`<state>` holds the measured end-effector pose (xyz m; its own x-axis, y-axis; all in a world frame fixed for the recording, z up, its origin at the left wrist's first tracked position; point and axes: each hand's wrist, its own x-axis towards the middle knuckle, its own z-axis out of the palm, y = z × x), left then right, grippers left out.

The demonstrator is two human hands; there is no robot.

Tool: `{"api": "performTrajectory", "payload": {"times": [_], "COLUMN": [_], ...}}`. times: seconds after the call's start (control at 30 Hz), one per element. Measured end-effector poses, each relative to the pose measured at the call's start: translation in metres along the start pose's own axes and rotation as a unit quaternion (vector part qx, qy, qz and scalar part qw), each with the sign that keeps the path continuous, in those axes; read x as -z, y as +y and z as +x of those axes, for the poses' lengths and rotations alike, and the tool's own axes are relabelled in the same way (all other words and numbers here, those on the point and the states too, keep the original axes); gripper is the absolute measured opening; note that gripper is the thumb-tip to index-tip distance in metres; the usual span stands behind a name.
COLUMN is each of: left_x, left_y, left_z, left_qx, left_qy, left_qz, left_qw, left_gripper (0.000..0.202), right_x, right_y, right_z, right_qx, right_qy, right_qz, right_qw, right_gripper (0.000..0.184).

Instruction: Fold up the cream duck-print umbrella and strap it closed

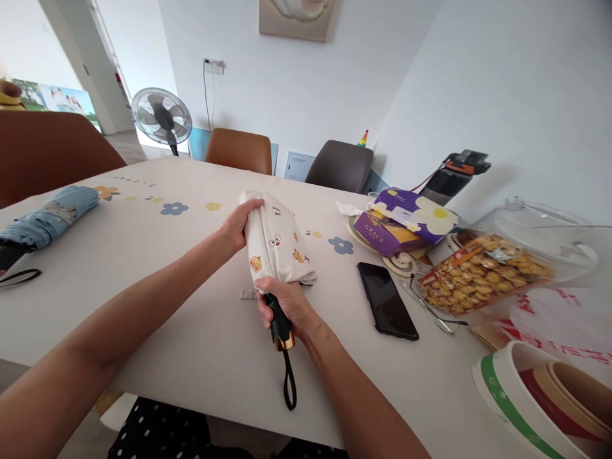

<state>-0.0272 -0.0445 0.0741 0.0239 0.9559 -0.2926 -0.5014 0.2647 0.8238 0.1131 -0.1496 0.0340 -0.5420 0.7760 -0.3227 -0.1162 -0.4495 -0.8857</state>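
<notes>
A folded cream umbrella (282, 239) printed with small yellow ducks lies across the middle of the table, its loose canopy fanned out to the right. My left hand (241, 223) is closed around the far left side of the canopy. Lower down, my right hand (289, 303) grips the black handle (281, 328) where it meets the cloth; part of the handle is hidden by the fingers. From the gold-trimmed handle end hangs a black wrist strap (289, 386). A pale closing strap (247, 294) pokes out left of the handle.
At the left lies a rolled blue umbrella (52, 220). On the right are a black phone (387, 299), glasses (433, 312), a purple tissue box (382, 233), a clear snack container (488, 274), a black bottle (447, 178) and tape rolls (502, 382). Chairs and a fan (162, 118) stand beyond the table (191, 344).
</notes>
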Motion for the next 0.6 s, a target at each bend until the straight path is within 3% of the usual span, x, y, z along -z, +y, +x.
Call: {"api": "performTrajectory", "payload": {"times": [0.13, 0.27, 0.37, 0.5, 0.6], "left_x": [0.0019, 0.0008, -0.0001, 0.0000, 0.0033], "left_y": [-0.0010, 0.0003, 0.0028, 0.0043, 0.0026], "left_z": [0.0013, -0.0001, -0.0024, -0.0039, 0.0009], "left_qx": [0.002, -0.014, -0.013, -0.015, -0.012], "left_qy": [0.051, 0.051, 0.029, -0.016, -0.026], "left_qz": [-0.033, -0.042, -0.039, -0.035, -0.015], "left_qw": [0.998, 0.998, 0.999, 0.999, 0.999], "left_gripper": [0.044, 0.041, 0.041, 0.041, 0.041], "right_x": [-0.0051, -0.0079, -0.0053, -0.0026, -0.0057], "right_y": [0.0000, -0.0027, -0.0047, -0.0051, -0.0040], "right_z": [0.0015, 0.0008, -0.0010, -0.0022, -0.0013], "right_qx": [-0.008, -0.022, -0.032, -0.043, -0.038], "right_qy": [0.035, 0.074, 0.035, -0.032, 0.002], "right_qz": [-0.019, -0.015, -0.007, -0.002, 0.005], "right_qw": [0.999, 0.997, 0.999, 0.999, 0.999], "right_gripper": [0.025, 0.031, 0.036, 0.030, 0.022]}}
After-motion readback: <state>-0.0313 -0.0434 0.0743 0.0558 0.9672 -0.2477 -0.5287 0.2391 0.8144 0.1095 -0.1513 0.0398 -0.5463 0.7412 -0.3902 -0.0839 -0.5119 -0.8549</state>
